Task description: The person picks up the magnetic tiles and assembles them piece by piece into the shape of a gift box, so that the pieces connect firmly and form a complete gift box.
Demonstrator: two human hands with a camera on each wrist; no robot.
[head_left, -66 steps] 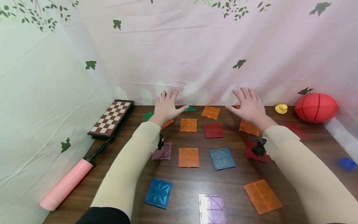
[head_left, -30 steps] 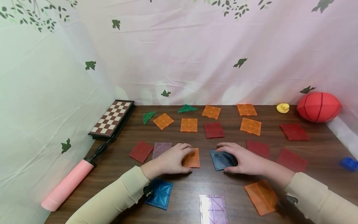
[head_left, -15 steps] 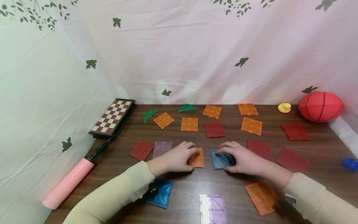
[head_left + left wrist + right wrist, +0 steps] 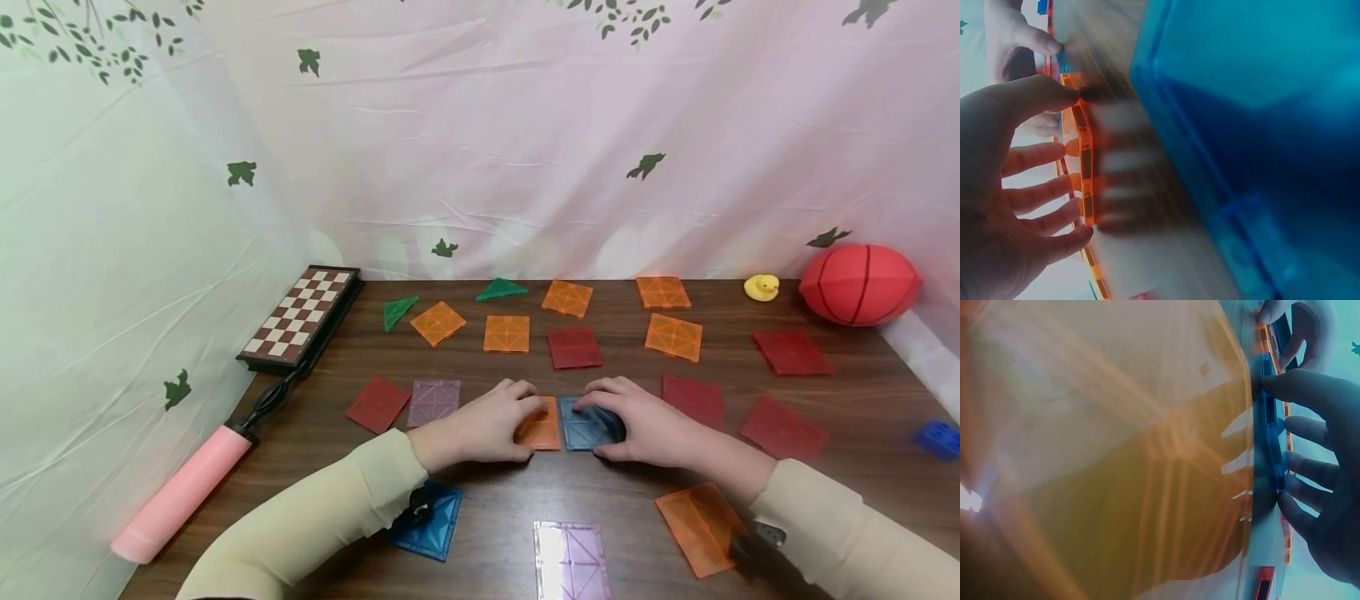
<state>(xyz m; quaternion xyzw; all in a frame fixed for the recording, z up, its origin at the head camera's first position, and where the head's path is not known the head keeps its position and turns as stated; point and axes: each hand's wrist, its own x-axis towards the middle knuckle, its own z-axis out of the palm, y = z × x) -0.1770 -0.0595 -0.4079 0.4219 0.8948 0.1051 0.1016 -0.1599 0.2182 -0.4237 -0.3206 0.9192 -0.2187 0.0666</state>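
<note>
Orange tile point(image 4: 542, 429) under left hand point(image 4: 480, 429)

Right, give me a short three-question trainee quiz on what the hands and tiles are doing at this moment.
1. True or false: the left hand holds a green triangle.
2. Which tile does the right hand grip? A) purple B) blue C) red
3. Fill in: the orange tile and the blue tile lie side by side, nearly ____ at their edges.

Key: 1 false, it grips the orange tile. 2 B. 3 touching.
</note>
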